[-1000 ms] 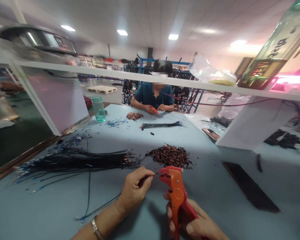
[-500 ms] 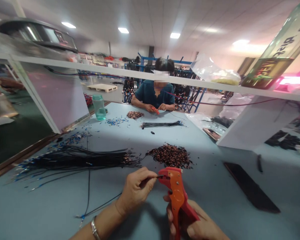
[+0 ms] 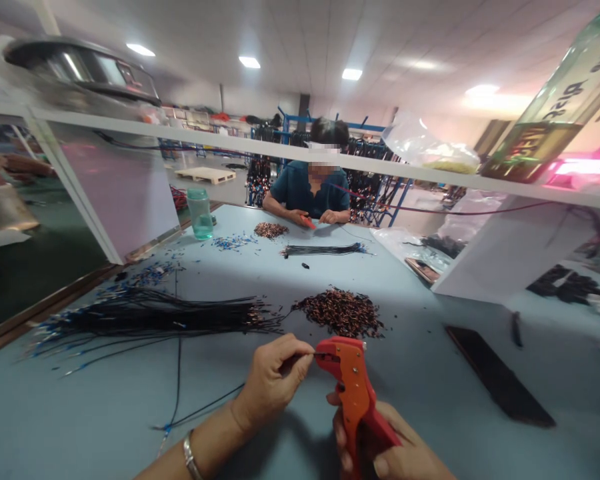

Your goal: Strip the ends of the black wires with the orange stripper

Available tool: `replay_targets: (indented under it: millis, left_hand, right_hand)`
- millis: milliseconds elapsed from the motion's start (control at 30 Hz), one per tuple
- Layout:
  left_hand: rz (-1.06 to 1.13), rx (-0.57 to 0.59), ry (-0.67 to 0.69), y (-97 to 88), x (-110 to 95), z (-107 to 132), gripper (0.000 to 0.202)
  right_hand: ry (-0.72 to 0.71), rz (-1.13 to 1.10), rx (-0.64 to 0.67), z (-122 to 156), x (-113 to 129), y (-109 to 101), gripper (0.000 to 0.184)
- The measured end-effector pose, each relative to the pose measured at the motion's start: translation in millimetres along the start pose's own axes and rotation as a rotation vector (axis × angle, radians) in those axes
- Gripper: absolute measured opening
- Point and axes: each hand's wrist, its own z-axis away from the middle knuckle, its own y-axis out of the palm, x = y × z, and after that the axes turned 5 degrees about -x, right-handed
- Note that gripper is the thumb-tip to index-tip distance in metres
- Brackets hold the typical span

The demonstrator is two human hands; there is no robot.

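My left hand (image 3: pixel 273 380) pinches the end of a thin black wire (image 3: pixel 207 408) and holds its tip in the jaws of an orange wire stripper (image 3: pixel 353 390). My right hand (image 3: pixel 387 447) is wrapped round the stripper's handles at the bottom edge of the view. The wire trails left and down across the blue table (image 3: pixel 105 413). Just beyond the stripper's head lies a heap of small copper-and-black terminals (image 3: pixel 341 312). A long bundle of black wires with blue ends (image 3: pixel 150 319) lies to the left of the heap.
Across the table a person in a teal shirt (image 3: pixel 307 193) works with another orange tool, a small wire bundle (image 3: pixel 323 250) and a terminal pile (image 3: pixel 270 230). A green bottle (image 3: pixel 200 213) stands far left. A dark flat strip (image 3: pixel 497 377) lies right. A white shelf (image 3: pixel 300 157) spans overhead.
My left hand has brought the wire tip from just short of the stripper's jaws into them. The stripper has shifted very slightly left.
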Motion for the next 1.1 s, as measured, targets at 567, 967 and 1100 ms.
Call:
replay_targets:
  millis: [567,967,1100]
  left_hand:
    - [0.017,-0.062,-0.130,2.3,-4.3,-2.0,0.019]
    - [0.030,-0.052,-0.169,6.3,-9.1,0.4,0.020]
    - [-0.001,-0.053,-0.148,7.1,-7.4,1.0,0.021]
  right_hand:
    - [0.028,-0.043,-0.047,3.2,-4.1,-0.5,0.064]
    - [0.020,-0.049,-0.062,5.1,-3.9,2.3,0.065]
    - [0.012,-0.041,-0.052,4.8,-4.0,2.2,0.064]
